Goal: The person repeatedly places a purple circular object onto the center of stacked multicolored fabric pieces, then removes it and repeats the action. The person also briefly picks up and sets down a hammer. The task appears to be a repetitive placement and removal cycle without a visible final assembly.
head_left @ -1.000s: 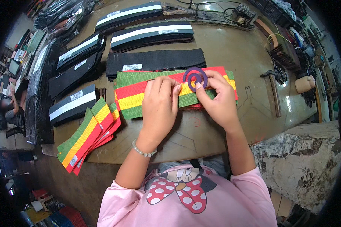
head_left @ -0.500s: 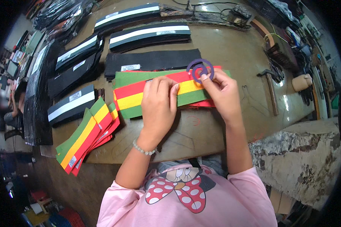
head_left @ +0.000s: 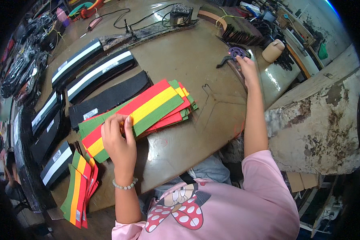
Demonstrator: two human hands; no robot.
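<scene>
My left hand (head_left: 119, 138) rests on the near left end of a red, yellow and green striped fabric strip (head_left: 148, 110), fingers curled down and thumb against it. That strip tops a loosely fanned stack of similar striped strips. Out at the far right, my right hand (head_left: 247, 69) is closed on a flat purple coil (head_left: 237, 52), pinched between thumb and fingers. The coil overlaps the hammer (head_left: 225, 61) there, whose handle is partly hidden by my hand and forearm. Whether the coil touches the hammer, I cannot tell.
Black strips with white bands (head_left: 102, 72) lie in several stacks left of the striped ones. A smaller striped pile (head_left: 79, 188) hangs over the table's near left edge. A beige cone-shaped spool (head_left: 273, 51) stands beyond my right hand, near dark bundled pieces (head_left: 244, 32).
My right hand has carried the purple coil away from the striped stack to the hammer at the far right. My left hand stays on the strip, and the head view has turned right.
</scene>
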